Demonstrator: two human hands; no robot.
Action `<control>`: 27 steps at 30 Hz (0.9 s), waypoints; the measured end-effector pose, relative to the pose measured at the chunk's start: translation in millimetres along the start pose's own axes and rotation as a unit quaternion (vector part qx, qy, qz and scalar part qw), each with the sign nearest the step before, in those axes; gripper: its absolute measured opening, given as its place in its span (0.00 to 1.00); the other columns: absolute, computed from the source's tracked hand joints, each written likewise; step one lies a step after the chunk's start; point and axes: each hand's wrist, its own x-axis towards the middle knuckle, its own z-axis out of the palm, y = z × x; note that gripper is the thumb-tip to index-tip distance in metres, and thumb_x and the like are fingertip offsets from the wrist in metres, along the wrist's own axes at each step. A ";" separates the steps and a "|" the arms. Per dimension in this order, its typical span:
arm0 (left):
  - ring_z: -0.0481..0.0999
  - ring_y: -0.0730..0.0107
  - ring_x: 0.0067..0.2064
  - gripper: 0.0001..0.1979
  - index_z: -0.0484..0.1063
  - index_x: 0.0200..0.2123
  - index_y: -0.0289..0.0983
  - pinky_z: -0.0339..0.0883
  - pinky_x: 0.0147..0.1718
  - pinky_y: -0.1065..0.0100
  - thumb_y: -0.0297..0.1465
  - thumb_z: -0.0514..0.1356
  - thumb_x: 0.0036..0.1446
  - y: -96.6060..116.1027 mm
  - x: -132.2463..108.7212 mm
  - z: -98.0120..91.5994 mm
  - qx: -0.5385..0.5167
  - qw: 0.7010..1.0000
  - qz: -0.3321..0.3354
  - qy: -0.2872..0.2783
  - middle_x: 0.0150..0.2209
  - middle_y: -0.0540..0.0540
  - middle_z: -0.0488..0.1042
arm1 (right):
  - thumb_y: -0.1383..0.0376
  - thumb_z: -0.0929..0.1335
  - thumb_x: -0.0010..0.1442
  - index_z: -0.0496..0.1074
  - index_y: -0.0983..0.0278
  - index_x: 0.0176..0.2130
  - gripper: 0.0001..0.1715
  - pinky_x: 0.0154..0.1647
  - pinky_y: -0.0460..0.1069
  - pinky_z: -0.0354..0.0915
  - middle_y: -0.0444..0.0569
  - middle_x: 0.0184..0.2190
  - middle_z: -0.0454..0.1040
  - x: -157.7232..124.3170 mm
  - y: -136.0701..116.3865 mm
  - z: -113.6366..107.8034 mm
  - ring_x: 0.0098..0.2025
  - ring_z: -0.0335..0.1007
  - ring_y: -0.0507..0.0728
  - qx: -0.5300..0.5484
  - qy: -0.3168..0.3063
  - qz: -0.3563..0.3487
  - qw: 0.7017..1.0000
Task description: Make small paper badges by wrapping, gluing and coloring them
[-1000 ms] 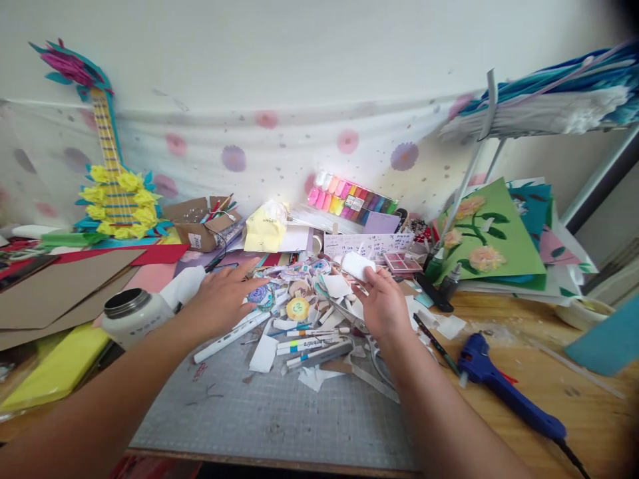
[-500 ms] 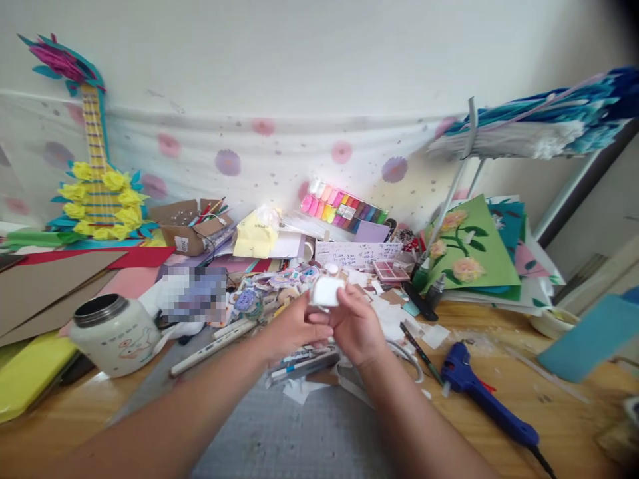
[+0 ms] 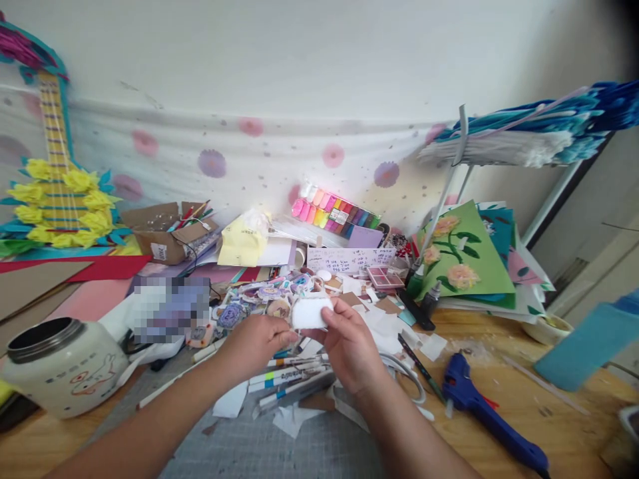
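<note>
My right hand [image 3: 347, 342] grips a small white piece with rounded corners [image 3: 309, 314], thumb on its face and fingers behind. What the piece is made of I cannot make out. My left hand [image 3: 257, 342] is closed in a pinch just at the piece's lower left corner; whatever lies between those fingertips is too small to name. Behind both hands spreads a heap of colourful cut-out stickers [image 3: 269, 293]. Several markers [image 3: 294, 379] and white paper scraps [image 3: 294, 419] lie beneath them on a grey cutting mat [image 3: 239, 446].
At right lies a blue hot glue gun [image 3: 479, 399], near a dark pencil [image 3: 422, 366]. A wide-mouthed flask [image 3: 70, 372] stands at left. Along the back are a cardboard box [image 3: 162, 236], a coloured clay set [image 3: 334, 213] and a green flower card [image 3: 464, 256].
My left hand has drawn away to the left and down from the white piece, which now shows more of its broad face. The view has shifted to the right.
</note>
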 end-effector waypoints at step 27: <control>0.76 0.63 0.38 0.19 0.70 0.45 0.42 0.69 0.40 0.64 0.26 0.64 0.48 -22.3 -25.2 17.0 -0.187 0.967 0.066 0.159 0.39 0.46 0.77 | 0.59 0.75 0.50 0.74 0.63 0.34 0.13 0.36 0.47 0.63 0.45 0.32 0.74 -1.2 25.8 -5.1 0.33 0.67 0.52 -0.177 0.030 0.033 0.983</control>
